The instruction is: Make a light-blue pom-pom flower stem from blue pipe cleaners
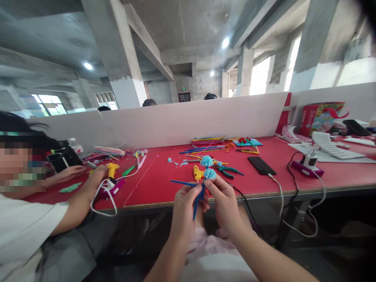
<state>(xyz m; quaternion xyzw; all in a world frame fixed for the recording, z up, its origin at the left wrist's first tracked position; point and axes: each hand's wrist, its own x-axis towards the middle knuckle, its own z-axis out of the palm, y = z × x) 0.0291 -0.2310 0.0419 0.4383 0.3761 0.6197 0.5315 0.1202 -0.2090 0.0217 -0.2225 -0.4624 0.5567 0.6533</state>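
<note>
My left hand (184, 205) and my right hand (225, 199) meet just in front of the red table's edge (264, 194). Both pinch a blue pipe-cleaner stem (197, 201) that hangs down between them. A light blue fuzzy flower head (209, 174) sits at the top of the stem, above my right fingers. One blue strand (180, 182) sticks out to the left from my left fingers. Behind the flower lie a second light blue fuzzy ball (206, 160), a yellow glue gun (197, 172) and green-handled pliers (229, 169).
A black phone (261, 165) lies right of centre with a white cable to a charger block (308, 164). Coloured pipe cleaners (207, 145) are piled at the back by the white divider. A person at the left holds a yellow glue gun (112, 169).
</note>
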